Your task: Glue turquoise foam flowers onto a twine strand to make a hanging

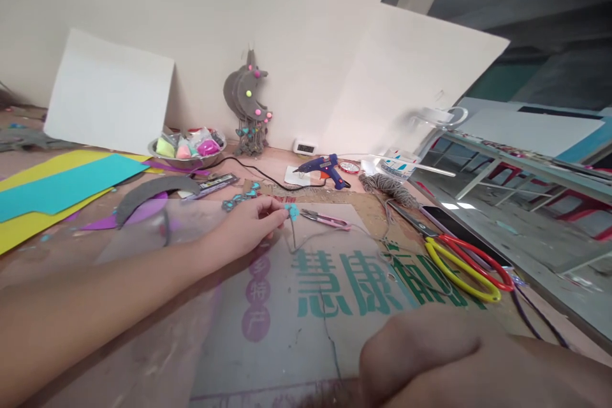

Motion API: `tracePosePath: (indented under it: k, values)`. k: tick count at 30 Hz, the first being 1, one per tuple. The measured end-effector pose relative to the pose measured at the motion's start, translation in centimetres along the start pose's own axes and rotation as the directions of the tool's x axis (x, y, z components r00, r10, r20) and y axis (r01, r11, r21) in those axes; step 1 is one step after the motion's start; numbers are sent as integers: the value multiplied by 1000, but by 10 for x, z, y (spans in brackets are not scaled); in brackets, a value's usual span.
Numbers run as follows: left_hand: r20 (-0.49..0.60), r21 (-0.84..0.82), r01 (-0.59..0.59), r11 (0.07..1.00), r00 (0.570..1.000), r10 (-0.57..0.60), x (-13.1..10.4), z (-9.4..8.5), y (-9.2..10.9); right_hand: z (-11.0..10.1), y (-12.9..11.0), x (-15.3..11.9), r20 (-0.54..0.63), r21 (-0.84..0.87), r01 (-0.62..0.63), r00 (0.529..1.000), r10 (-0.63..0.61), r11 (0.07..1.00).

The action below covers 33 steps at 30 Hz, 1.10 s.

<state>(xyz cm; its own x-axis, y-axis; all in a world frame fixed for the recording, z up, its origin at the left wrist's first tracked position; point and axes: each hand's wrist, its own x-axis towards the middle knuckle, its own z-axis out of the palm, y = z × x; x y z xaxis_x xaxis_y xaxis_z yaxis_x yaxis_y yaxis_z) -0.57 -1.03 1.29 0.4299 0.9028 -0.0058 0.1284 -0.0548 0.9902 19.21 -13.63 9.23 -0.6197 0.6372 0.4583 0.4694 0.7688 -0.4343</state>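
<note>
Left hand (248,226) pinches a small teal felt piece (292,211) at mid-table, just left of pink snips (329,220). Right hand (425,357), closed, rests near. Scissors (466,264) lie beside the table's right edge (549,309).

glue gun (324,169) | red-and-yellow scissors (466,264) | bowl (187,156) of clay | teal sheet (62,188) | twine (388,186)

Left hand (248,229) grip on teal felt piece (292,211), w/ pink snips (325,219) just beside.
</note>
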Motion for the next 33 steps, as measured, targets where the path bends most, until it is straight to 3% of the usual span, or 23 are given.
tracePosePath:
  k: [2,4,5,6,7,9,12,17,19,21,24,26,33]
  values:
    - [3,-13,-13,1000,1000,13,0,0,-2,-2,9,17,147,22,8,989,-11,1000]
    - [0,-36,-21,999,1000,21,0,-1,-4,7,30,34,54,23,-24,998,22,999]
    - [3,-53,-21,998,1000,21,1,-1,-5,15,44,41,-27,49,-149,988,150,988]
    - [2,-65,-16,998,1000,17,1,-2,-6,25,58,46,-95,122,-278,952,290,953]
    - [0,-71,-11,997,1000,11,2,-2,-6,34,71,50,-92,256,-387,903,421,886]
    - [-5,-55,-10,998,1000,10,2,-3,-6,50,89,51,25,492,-515,814,580,702]
    - [-3,-11,-32,999,999,32,3,-4,-5,57,92,49,246,624,-617,738,629,480]
    - [-15,50,-65,997,998,66,1,-4,-2,48,84,49,455,610,-707,683,571,358]
    - [-6,46,-61,997,998,61,0,-4,-1,45,90,49,457,564,-730,666,590,387]
    - [3,56,-49,997,999,48,-1,-3,0,44,100,48,372,485,-724,679,633,491]
    - [1,143,-53,988,999,54,-2,-3,0,46,111,46,154,341,-633,767,623,695]
    - [-3,225,-75,972,997,78,-2,-4,0,48,115,44,51,256,-572,813,580,779]
    - [35,393,-171,904,985,171,-4,-4,4,52,111,41,-78,116,-460,879,470,880]
